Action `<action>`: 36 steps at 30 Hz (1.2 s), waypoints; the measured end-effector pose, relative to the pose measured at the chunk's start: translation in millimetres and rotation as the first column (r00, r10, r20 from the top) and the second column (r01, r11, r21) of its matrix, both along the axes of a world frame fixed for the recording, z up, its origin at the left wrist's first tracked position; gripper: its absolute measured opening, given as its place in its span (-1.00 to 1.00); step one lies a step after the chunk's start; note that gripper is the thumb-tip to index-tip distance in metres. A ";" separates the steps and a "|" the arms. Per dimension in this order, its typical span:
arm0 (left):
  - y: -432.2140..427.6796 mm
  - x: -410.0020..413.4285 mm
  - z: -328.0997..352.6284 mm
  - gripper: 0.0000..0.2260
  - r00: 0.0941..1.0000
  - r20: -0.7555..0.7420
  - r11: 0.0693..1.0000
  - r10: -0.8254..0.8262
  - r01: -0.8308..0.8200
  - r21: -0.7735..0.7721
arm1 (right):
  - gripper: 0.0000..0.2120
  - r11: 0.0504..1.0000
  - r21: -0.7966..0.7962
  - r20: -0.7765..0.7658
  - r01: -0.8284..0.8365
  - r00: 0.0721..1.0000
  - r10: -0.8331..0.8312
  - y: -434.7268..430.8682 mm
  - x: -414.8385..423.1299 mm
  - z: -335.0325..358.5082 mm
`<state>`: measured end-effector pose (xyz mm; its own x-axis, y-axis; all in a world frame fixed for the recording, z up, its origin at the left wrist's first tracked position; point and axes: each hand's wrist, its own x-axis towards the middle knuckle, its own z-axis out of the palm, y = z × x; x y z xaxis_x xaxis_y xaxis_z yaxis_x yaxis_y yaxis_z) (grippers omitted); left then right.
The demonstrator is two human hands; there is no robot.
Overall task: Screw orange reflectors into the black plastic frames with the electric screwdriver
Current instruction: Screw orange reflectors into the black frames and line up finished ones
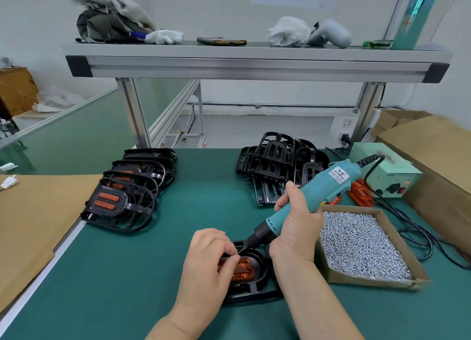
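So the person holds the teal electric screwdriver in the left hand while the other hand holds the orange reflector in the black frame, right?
Not quite: the head view shows the teal electric screwdriver gripped in the right hand, while the left hand holds the orange reflector in the black frame.

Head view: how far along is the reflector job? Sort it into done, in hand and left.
Done: a row of fitted frames at left. In hand: the right hand grips the electric screwdriver, bit down at the front frame, where the left hand holds an orange reflector. Left: a pile of bare frames, loose reflectors beside the control box, a tray of screws.
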<state>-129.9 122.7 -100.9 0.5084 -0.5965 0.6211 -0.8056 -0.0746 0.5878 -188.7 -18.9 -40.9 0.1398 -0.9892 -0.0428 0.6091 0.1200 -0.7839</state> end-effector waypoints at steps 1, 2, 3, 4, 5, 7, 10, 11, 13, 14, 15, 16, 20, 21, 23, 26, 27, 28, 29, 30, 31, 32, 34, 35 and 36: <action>-0.1 0.4 -0.7 -0.88 1.000 -0.006 1.000 -0.007 0.007 0.012 | -0.83 1.000 -0.003 -0.003 0.000 1.000 0.000 0.0 -0.7 -0.8; -0.3 0.8 -0.9 -0.87 1.000 -0.018 1.000 -0.012 0.012 0.024 | -0.83 1.000 -0.002 -0.006 -0.003 1.000 0.003 -0.6 -1.2 -1.3; -0.5 1.4 -0.7 -0.86 0.999 -0.033 0.999 -0.016 0.017 0.037 | -0.83 1.000 0.002 -0.007 -0.005 1.000 0.005 -1.3 -1.7 -1.9; -0.6 2.1 -0.1 -0.86 0.999 -0.051 0.998 -0.021 0.023 0.050 | -0.83 1.000 0.007 -0.006 -0.005 1.000 0.005 -2.3 -2.3 -2.2; -0.4 2.9 0.4 -0.87 0.997 -0.069 0.998 -0.025 0.029 0.064 | -0.83 1.000 0.013 -0.004 -0.005 1.000 0.005 -3.3 -3.1 -2.6; 0.3 4.9 1.4 -0.88 0.994 -0.105 0.994 -0.031 0.041 0.100 | -0.82 1.000 0.012 0.000 0.000 1.000 0.000 -5.5 -5.4 -3.0; 0.7 9.0 0.0 -0.89 0.986 -0.158 0.982 -0.059 0.085 0.166 | -0.83 1.000 -0.015 0.008 0.011 1.000 -0.011 -9.3 -11.4 -2.2; 0.1 10.0 -0.6 -0.91 0.983 -0.173 0.976 -0.063 0.097 0.195 | -0.83 0.999 -0.032 0.007 0.011 1.000 -0.011 -10.6 -13.7 -1.2; -2.1 10.8 -1.1 -0.91 0.979 -0.198 0.957 -0.054 0.107 0.270 | -0.82 0.997 -0.079 0.006 0.009 1.000 -0.009 -12.4 -17.4 1.7; -3.0 10.3 -1.4 -0.91 0.978 -0.206 0.944 -0.047 0.111 0.310 | -0.83 0.994 -0.107 0.007 0.007 1.000 -0.006 -12.5 -18.8 3.4; -3.7 9.6 -1.7 -0.93 0.976 -0.213 0.931 -0.042 0.115 0.347 | -0.83 0.990 -0.139 0.004 0.003 1.000 -0.003 -11.9 -19.8 5.2; -4.1 8.8 -2.2 -0.94 0.974 -0.226 0.918 -0.036 0.122 0.378 | -0.84 0.985 -0.175 -0.003 -0.003 1.000 0.002 -10.7 -20.3 6.6; -4.3 10.0 -2.8 -0.90 0.934 -0.357 0.896 -0.014 0.170 0.410 | -0.88 0.950 -0.310 -0.054 -0.045 0.998 0.029 -3.5 -20.7 8.9; -4.9 10.9 -1.8 -0.87 0.925 -0.381 0.894 -0.010 0.179 0.411 | -0.88 0.940 -0.336 -0.067 -0.053 0.997 0.032 -1.8 -20.3 8.8; -6.9 12.4 -0.2 -0.83 0.916 -0.402 0.889 -0.001 0.184 0.418 | -0.88 0.927 -0.369 -0.088 -0.064 0.996 0.034 1.5 -18.3 8.1; -8.7 12.0 -0.5 -0.85 0.911 -0.411 0.887 0.015 0.178 0.427 | -0.88 0.922 -0.380 -0.102 -0.079 0.994 0.043 6.6 -14.1 5.9; -8.8 11.9 -1.0 -0.87 0.911 -0.411 0.887 0.021 0.173 0.429 | -0.87 0.921 -0.380 -0.110 -0.085 0.993 0.046 8.2 -12.7 5.2; -8.9 12.0 -1.6 -0.88 0.910 -0.413 0.888 0.026 0.169 0.428 | -0.87 0.920 -0.380 -0.117 -0.090 0.992 0.049 9.5 -11.2 4.5; -8.7 12.2 -2.0 -0.87 0.908 -0.418 0.890 0.029 0.167 0.424 | -0.87 0.920 -0.381 -0.122 -0.096 0.991 0.053 10.5 -9.9 3.8; -8.6 12.3 -2.2 -0.85 0.906 -0.423 0.892 0.031 0.165 0.420 | -0.87 0.920 -0.379 -0.126 -0.100 0.991 0.056 11.1 -8.5 3.3; -8.6 12.3 -2.2 -0.82 0.904 -0.425 0.895 0.033 0.163 0.416 | -0.88 0.920 -0.378 -0.129 -0.102 0.990 0.057 11.6 -7.6 2.7; -8.7 12.2 -2.1 -0.79 0.903 -0.428 0.897 0.034 0.161 0.412 | -0.88 0.920 -0.378 -0.135 -0.104 0.989 0.057 12.0 -6.5 2.1; -8.9 12.1 -2.5 -0.80 0.901 -0.432 0.899 0.036 0.159 0.408 | -0.88 0.917 -0.383 -0.151 -0.111 0.987 0.057 12.9 -5.4 0.5; -9.1 12.2 -2.9 -0.82 0.900 -0.433 0.900 0.037 0.158 0.406 | -0.88 0.915 -0.387 -0.157 -0.115 0.986 0.057 13.3 -5.3 -0.4; -9.3 12.4 -3.2 -0.84 0.900 -0.433 0.901 0.038 0.157 0.405 | -0.87 0.914 -0.389 -0.162 -0.118 0.985 0.058 13.8 -5.1 -1.2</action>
